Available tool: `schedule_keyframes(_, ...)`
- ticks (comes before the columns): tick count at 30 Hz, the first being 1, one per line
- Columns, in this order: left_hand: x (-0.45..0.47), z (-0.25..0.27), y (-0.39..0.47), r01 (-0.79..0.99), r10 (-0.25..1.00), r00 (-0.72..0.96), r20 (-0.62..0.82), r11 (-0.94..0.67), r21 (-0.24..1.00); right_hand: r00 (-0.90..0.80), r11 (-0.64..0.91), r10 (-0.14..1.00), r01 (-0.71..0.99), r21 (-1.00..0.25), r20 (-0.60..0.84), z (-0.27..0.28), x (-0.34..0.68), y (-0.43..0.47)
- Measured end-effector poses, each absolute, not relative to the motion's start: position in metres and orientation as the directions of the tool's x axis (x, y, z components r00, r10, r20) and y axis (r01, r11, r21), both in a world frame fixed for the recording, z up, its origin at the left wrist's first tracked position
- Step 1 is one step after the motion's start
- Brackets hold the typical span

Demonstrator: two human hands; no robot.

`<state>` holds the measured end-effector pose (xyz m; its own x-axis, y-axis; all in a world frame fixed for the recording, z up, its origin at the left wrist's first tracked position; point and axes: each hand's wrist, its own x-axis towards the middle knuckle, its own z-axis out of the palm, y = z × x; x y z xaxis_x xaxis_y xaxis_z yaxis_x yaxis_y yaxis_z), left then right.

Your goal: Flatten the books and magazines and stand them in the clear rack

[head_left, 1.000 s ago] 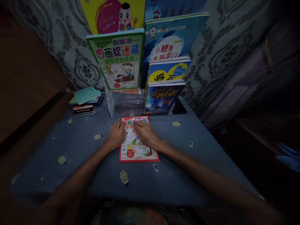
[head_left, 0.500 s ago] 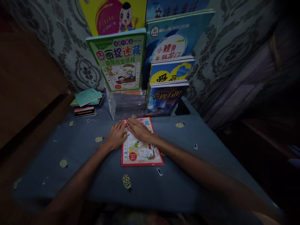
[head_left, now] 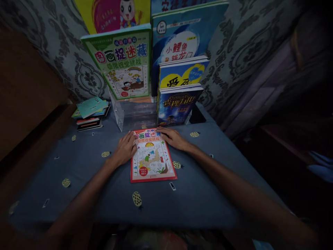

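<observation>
A red-bordered picture book (head_left: 153, 158) lies flat on the table, its illustrated cover facing up. My left hand (head_left: 126, 147) rests flat on the book's upper left edge, fingers stretched toward the far side. Across from it, my right hand (head_left: 173, 137) lies with extended fingers on the upper right corner of the cover. Neither hand grips the book. Just behind it stands a clear acrylic book rack (head_left: 118, 114), holding a green picture book (head_left: 127, 71) in front on the left and dark blue books (head_left: 179, 106) in front on the right.
The table wears a grey-blue cloth (head_left: 91, 187) printed with pineapples. A small pile of books (head_left: 90, 113) sits at the back left. A dark flat object (head_left: 197, 115) lies right of the rack. Patterned wallpaper (head_left: 229, 52) rises behind, and a pale curtain (head_left: 260, 90) hangs at the right.
My right hand has slid right across the cover to its upper right corner, uncovering the title and picture. My left hand stays at the left edge. The view has shifted slightly.
</observation>
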<state>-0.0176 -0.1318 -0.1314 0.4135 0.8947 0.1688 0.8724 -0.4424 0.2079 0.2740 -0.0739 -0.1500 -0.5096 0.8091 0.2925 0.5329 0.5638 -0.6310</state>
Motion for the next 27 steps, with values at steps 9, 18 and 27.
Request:
schedule_keyframes(9,-0.005,-0.122,-0.105,0.826,0.836,0.548,0.001,-0.541,0.157,-0.432,0.418,0.864,0.33,-0.846,0.258,-0.146,0.278,-0.061)
schedule_keyframes(18,0.045,-0.117,-0.095,0.623,0.629,0.777,-0.012,-0.767,0.155,-0.447,0.467,0.844,0.337,-0.817,0.297,-0.149,0.281,-0.056)
schedule_keyframes(27,0.066,-0.118,-0.121,0.451,0.459,0.888,0.018,-0.879,0.154,-0.499,0.541,0.801,0.364,-0.759,0.332,-0.154,0.28,-0.059)
